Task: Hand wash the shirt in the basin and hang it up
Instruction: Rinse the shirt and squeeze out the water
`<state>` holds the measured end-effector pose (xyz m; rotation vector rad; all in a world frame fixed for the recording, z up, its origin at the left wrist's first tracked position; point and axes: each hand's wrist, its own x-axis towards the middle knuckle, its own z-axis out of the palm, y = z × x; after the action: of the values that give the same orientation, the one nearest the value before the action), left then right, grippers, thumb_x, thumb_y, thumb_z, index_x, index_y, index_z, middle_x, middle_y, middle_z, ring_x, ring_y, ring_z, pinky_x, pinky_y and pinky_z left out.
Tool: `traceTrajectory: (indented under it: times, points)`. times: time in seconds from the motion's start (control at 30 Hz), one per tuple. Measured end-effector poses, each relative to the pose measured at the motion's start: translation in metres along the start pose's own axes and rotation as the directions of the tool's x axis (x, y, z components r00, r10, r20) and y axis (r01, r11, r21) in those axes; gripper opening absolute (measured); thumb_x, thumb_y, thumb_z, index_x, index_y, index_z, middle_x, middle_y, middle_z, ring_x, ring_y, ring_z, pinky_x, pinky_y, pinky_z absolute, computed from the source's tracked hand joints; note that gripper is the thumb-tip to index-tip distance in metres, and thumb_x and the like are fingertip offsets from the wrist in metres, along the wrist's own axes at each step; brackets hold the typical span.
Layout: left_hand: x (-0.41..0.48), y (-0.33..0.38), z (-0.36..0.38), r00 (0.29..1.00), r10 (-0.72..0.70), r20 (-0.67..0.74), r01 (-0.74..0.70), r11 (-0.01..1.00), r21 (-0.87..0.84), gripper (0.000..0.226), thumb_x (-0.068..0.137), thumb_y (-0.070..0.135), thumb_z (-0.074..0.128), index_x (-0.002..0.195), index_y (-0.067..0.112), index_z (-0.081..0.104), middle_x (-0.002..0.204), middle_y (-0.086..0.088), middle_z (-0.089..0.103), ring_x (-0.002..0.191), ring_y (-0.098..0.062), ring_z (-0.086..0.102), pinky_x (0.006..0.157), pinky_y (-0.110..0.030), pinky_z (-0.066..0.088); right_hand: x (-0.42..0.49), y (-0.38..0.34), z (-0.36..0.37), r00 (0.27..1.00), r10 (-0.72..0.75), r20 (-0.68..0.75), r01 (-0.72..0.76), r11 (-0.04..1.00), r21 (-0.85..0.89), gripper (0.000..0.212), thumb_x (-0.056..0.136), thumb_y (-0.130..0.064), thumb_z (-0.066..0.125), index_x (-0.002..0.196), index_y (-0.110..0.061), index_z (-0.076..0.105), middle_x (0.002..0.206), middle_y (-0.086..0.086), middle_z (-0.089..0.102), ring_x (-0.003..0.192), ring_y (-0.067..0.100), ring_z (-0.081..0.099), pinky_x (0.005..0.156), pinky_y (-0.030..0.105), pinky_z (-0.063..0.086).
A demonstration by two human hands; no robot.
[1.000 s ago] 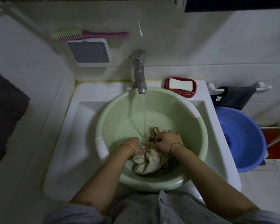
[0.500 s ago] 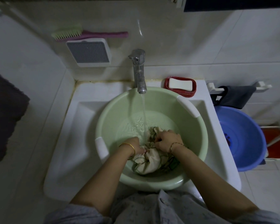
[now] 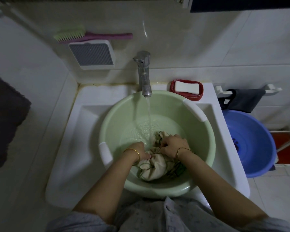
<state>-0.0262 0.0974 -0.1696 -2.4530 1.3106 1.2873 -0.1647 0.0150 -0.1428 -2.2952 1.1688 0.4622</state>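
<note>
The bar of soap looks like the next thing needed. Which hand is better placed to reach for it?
Probably the right hand. The soap sits in its red dish at the sink's back right, past the green basin on that hand's side. The left hand would have to cross the tap's stream, and can keep its grip on the shirt.

sleeves (image 3: 84, 221) — short, grey, small print | wrists — gold bangle (image 3: 135, 152) left, thin bracelet (image 3: 182, 150) right

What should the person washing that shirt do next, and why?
Probably rub the bunched shirt between the two hands under the stream. Both the left hand and the right hand grip the cloth in the green basin, the tap is running, and shallow water has gathered. The soap lies untouched in its dish, so it may come soon after.
</note>
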Motion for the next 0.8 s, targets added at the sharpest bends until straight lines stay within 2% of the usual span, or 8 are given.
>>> traceTrajectory:
  times: [0.8]
  points:
    - [0.0012, -0.0007, 0.0012, 1.0, 0.001, -0.004, -0.001, 1.0, -0.001, 0.05, 0.085, 0.037, 0.064, 0.122, 0.005, 0.05, 0.126, -0.014, 0.055, 0.114, -0.028, 0.053, 0.085, -0.028, 0.042, -0.0009, 0.0005, 0.0001, 1.0, -0.004, 0.0, 0.004, 1.0, 0.0, 0.024, 0.086, -0.034, 0.053, 0.105, -0.029, 0.066, 0.117, 0.005, 0.059, 0.118, 0.024, 0.043, 0.093, 0.035, 0.033]
